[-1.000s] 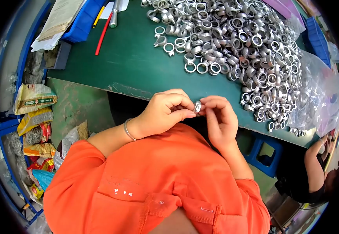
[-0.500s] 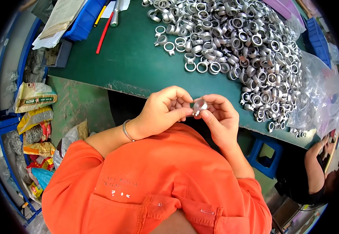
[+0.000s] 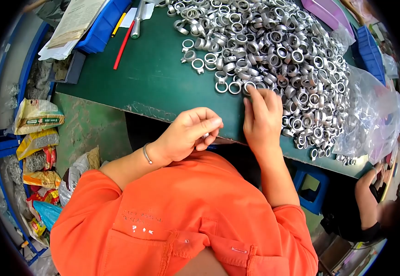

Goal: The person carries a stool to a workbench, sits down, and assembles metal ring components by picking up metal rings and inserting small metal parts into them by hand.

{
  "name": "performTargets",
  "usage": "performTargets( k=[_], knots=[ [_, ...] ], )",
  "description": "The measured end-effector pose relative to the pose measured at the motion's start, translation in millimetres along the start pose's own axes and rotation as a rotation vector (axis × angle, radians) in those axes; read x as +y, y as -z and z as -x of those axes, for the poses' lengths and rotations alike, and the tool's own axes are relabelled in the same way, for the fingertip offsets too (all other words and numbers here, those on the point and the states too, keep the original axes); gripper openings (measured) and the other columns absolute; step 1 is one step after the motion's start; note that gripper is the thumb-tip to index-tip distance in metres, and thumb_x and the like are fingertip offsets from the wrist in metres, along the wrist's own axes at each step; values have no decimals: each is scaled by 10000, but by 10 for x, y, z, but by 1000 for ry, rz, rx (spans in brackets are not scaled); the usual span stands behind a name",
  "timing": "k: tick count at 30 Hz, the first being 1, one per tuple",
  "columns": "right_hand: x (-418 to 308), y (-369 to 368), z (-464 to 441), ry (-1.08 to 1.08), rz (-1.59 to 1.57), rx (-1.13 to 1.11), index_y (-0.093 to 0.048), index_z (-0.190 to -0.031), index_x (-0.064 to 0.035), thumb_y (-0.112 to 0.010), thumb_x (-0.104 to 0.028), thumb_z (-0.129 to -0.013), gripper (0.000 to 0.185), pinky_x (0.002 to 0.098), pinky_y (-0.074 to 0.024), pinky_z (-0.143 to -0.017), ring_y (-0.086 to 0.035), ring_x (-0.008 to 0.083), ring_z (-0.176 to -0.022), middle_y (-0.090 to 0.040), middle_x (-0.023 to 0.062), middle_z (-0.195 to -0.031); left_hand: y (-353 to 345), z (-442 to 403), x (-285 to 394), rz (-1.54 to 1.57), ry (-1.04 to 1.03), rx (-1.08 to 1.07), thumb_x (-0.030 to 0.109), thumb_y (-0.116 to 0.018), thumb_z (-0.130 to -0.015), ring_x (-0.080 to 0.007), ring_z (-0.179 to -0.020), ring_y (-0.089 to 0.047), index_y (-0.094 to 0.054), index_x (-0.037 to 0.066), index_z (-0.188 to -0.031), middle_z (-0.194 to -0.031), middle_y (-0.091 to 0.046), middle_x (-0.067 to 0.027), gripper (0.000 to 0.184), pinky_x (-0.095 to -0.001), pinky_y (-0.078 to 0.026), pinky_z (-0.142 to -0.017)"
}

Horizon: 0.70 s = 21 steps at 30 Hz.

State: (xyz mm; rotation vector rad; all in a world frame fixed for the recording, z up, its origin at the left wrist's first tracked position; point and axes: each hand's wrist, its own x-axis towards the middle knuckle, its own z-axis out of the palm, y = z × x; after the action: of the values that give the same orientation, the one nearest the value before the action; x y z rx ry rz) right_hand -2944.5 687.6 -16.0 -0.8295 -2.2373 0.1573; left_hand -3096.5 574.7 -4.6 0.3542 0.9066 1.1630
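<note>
Rings of grey metal (image 3: 273, 50) lie heaped on the green counter (image 3: 154, 78), down to its front edge by the right corner. My right grip (image 3: 263, 115) is narrow, tips at one ring (image 3: 244, 86); I can't tell if I hold it. My left grip (image 3: 188, 133) is curled near that edge, closed on a shiny bit (image 3: 205, 135) I can't name. I'd best pinch just one by its rim. Words on my orange shirt (image 3: 172, 184) are too faint to read.

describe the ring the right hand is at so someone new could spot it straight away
On the green table, find the big pile of metal rings. Along its near-left edge, three rings form a short row. It's the rightmost ring, the only one of the three partly covered by the fingers of the right hand.
</note>
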Motion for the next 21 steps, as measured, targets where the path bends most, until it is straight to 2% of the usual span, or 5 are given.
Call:
performTargets(
  k=[4, 10, 15, 20, 21],
  knots=[
    [68, -16, -7, -14, 91, -136, -609, -868, -34, -657, -38, -720, 156, 360, -402, -649, -504, 271, -706, -544, 78, -774, -1, 0, 32, -257, -93, 35, 78, -572, -866, -57, -529, -424, -547, 13, -883, -657, -505, -10, 72, -182, -363, -465],
    [-135, 163, 195, -315, -629, -237, -629, -814, -15, -714, -17, -697, 144, 292, -457, -572, -570, 211, -668, -600, 84, -756, -26, -52, 35, -311, -141, 128, 44, -598, -844, -51, -562, -461, -577, -3, -910, -678, -535, -13, 83, -176, -381, -488],
    [-169, 152, 265, -256, -712, -206, -636, -827, -25, -717, -7, -688, 162, 280, -457, -567, -570, 201, -654, -611, 78, -757, -40, -92, 19, -307, -152, 59, 102, -617, -849, -19, -554, -464, -622, 5, -907, -680, -561, 18, 113, -153, -373, -485],
    [-187, 147, 251, 12, -530, -122, -616, -813, -19, -690, 25, -673, 165, 309, -433, -560, -541, 244, -633, -596, 79, -770, -46, -80, 3, -354, -178, 69, 80, -640, -828, -27, -588, -493, -631, 2, -865, -708, -576, 8, 87, -162, -396, -514],
    [-160, 129, 256, 38, -546, -106, -603, -862, -14, -644, 51, -728, 154, 277, -445, -571, -562, 211, -648, -594, 80, -792, -40, -82, -14, -527, -359, 74, 49, -651, -805, -55, -627, -510, -625, 5, -844, -735, -584, -11, 64, -185, -410, -534]
  ],
)
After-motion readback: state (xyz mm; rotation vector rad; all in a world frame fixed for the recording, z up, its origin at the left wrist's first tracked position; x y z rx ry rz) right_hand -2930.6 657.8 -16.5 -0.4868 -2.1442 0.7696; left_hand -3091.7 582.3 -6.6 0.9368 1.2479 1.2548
